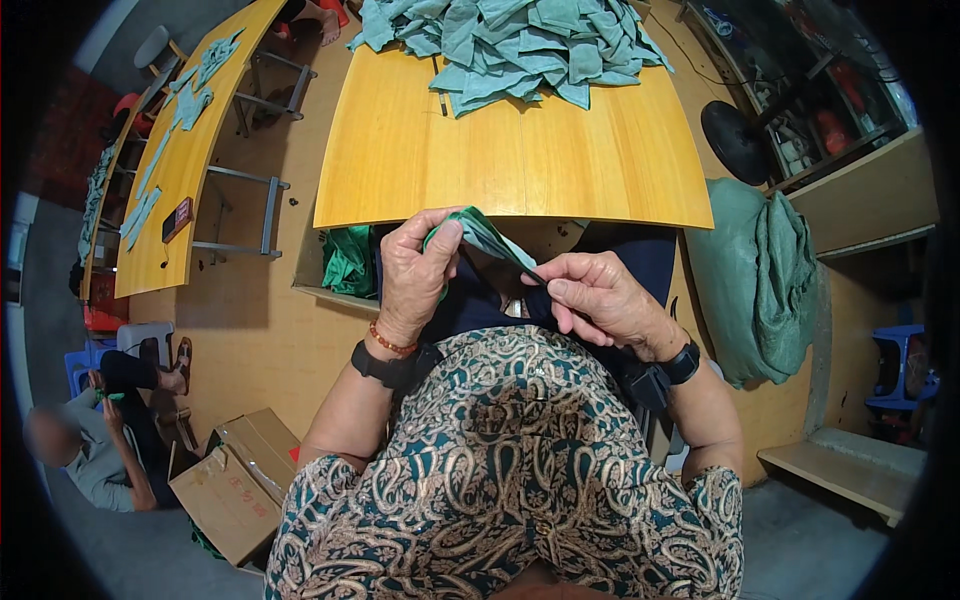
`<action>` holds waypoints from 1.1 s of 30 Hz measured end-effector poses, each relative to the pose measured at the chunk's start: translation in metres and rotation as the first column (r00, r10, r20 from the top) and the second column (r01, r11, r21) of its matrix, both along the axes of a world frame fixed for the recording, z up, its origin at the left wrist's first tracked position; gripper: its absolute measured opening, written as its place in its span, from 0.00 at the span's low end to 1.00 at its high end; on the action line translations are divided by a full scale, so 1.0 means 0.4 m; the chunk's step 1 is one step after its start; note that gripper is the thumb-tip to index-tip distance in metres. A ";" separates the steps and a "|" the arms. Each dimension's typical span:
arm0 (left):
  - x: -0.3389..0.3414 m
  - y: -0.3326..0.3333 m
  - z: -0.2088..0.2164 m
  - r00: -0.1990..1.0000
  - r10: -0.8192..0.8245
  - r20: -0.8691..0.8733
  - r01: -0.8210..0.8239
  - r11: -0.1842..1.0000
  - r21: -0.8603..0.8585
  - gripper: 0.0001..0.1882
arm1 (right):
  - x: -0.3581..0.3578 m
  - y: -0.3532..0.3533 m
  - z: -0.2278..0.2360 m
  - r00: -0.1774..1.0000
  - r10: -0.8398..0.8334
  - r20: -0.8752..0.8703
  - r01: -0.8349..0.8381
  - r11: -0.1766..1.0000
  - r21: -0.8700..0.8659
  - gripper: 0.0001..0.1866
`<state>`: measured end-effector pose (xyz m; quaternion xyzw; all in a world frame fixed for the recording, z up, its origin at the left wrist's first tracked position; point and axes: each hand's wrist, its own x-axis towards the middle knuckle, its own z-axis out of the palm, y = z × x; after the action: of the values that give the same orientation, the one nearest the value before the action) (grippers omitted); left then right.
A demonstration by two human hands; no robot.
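Note:
Over my lap, just off the near edge of the table (500,165), I hold a small piece of cloth (492,238), pale grey-blue with a bright green edge. My left hand (418,262) pinches its upper left end between thumb and fingers. At its lower right corner, the thumb and forefinger of my right hand (605,298) close on the cloth. A thin dark line shows at those fingertips; whether it is an edge or a tool is unclear. On the table's far part lies a large heap of grey-green cloth pieces (530,45).
A box with green cloth (348,262) stands under the table at left. A large green sack (755,285) sits at right, near a round black base (735,140). Another table (205,140) holds cloth strips. At lower left are a cardboard box (232,490) and a seated person (105,460).

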<state>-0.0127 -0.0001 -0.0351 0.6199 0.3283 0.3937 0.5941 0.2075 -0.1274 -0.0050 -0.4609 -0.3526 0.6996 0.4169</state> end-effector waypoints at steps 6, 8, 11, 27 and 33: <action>-0.008 -0.004 0.047 0.926 -0.028 0.377 0.216 0.858 -0.466 0.19 | -0.029 0.009 0.009 0.992 -0.011 -0.129 0.011 1.000 -0.006 0.13; -0.015 -0.001 0.042 0.878 -0.001 0.478 0.279 0.814 -0.510 0.20 | -0.043 0.010 0.008 0.985 -0.018 -0.174 0.017 1.000 -0.010 0.13; -0.014 0.008 0.028 0.890 0.048 0.453 0.202 0.850 -0.486 0.21 | -0.063 0.012 0.009 0.983 -0.030 -0.179 0.028 1.000 -0.012 0.13; 0.031 -0.027 0.033 0.928 -0.026 0.371 0.208 0.863 -0.461 0.23 | -0.107 0.059 0.025 0.985 -0.138 -0.101 0.140 0.990 0.021 0.12; 0.015 -0.001 0.032 0.948 0.062 0.313 0.072 0.914 -0.400 0.22 | -0.108 0.063 0.012 0.967 -0.108 -0.231 0.106 0.994 -0.017 0.13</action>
<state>-0.0067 -0.0007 -0.0221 0.4120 0.3010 0.4102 0.7559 0.1643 -0.1020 -0.0002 -0.3956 -0.2746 0.7259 0.4912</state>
